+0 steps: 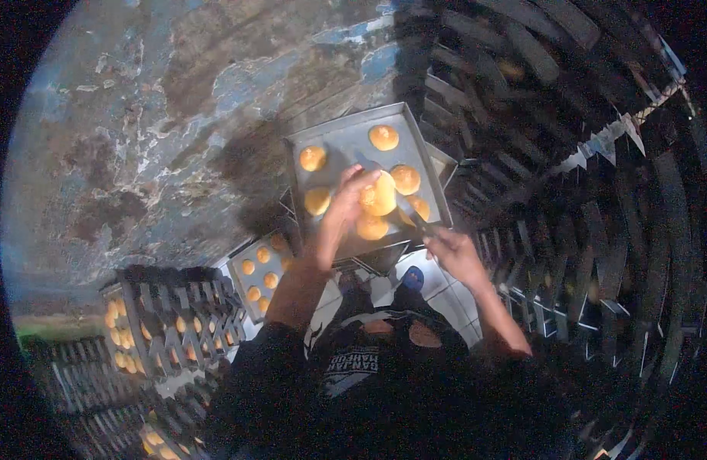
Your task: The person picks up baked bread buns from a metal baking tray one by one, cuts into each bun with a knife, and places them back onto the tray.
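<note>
Watching thru the head cam, I've got the L hand (344,203) w/ its fingers grasping a bun (379,195) over the middle of the metal tray (344,142); can't tell if it's fully clear of the surface. R hand (455,255) is clenched on a flat-bladed tool (412,212), blade angled up-left to that bun. Six other buns (383,138) visible on the tray. Most open room: btwn the upper L & upper R buns; R of center is tight, buns close tog. Tray's R rim is near dark racks (553,69); peeling wall (123,153) fills upper L of frame. Tiled floor (453,303) shows below the near edge, 2nd tray (259,274) lower L, also w/ buns.
</note>
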{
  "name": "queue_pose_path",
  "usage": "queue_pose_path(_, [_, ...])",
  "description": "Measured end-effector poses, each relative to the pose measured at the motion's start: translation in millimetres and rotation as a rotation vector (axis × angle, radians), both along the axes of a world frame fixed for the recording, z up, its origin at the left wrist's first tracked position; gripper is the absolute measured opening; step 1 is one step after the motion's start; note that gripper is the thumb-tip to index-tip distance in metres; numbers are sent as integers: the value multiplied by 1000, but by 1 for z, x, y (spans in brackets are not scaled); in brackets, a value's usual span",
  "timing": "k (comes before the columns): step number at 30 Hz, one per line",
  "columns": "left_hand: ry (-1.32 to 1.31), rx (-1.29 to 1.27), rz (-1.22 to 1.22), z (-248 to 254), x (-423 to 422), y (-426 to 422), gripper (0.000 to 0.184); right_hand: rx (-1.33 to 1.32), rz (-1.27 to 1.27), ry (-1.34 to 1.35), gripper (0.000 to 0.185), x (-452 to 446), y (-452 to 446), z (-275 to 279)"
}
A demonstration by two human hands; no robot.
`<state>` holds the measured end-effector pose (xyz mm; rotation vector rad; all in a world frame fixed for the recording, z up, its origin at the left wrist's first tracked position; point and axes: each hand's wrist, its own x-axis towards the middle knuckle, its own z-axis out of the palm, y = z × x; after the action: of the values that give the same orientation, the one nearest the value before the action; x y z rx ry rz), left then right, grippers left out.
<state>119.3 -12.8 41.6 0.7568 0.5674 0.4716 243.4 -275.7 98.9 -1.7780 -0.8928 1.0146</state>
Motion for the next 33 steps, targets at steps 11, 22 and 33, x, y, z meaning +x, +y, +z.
queue_pose_path(11, [-87,-33,16,-8,13,-17,24,-47,-24,39,38,-9,22,1])
queue_pose_path(22, [-14,-214,180,-36,23,-30,22,88,-34,117,32,-20,47,-53])
queue_pose_path(33, [-186,-369,344,-79,23,1,18,60,-37,259,35,-30,32,-110])
